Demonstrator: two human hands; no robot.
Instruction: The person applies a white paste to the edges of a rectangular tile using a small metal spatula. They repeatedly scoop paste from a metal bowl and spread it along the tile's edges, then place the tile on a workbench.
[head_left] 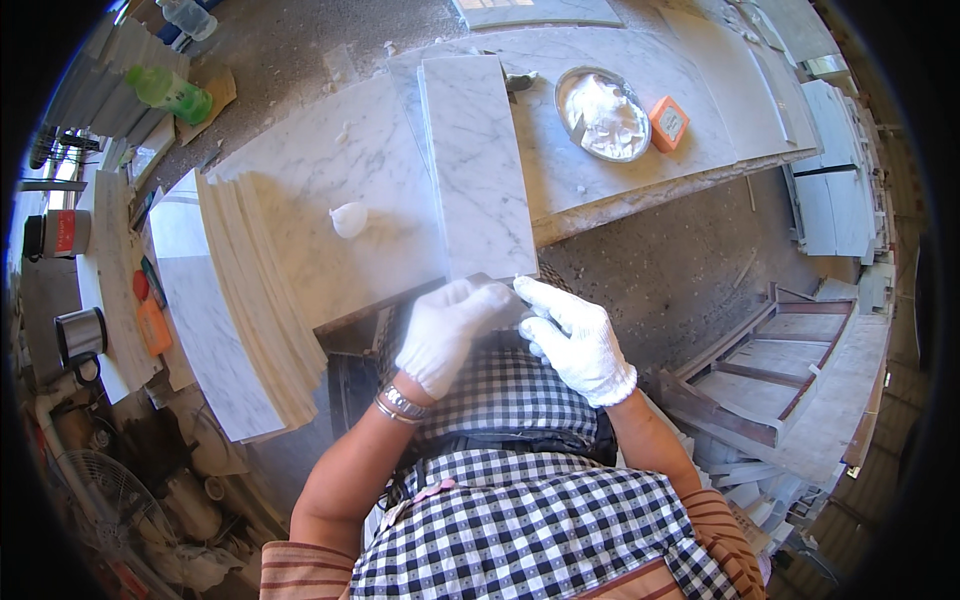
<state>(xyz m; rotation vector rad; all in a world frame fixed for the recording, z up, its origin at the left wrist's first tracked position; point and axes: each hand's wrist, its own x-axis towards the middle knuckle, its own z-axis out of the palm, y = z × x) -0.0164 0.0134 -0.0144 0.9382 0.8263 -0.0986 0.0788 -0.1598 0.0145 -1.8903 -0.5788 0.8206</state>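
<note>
My hands meet low in front of my checked apron, just off the near end of a narrow white marble strip [480,165]. My left hand [448,328], in a white knit glove, is closed with its fingers pinched together and slightly blurred. A thin dark-grey piece [512,308] shows between the hands, its kind too blurred to tell. My right hand [575,340], gloved alike, has its fingers bent inward at this piece, and a small white bit is at its index fingertip. The strip lies across a larger marble slab [350,135].
An oval bowl [562,112] of white paste and an orange box [669,124] stand far right on the slab. A crumpled white object [349,219] lies left. Stacked marble strips [215,300] edge the left. A wooden frame [765,365] is at right, a fan [110,500] lower left.
</note>
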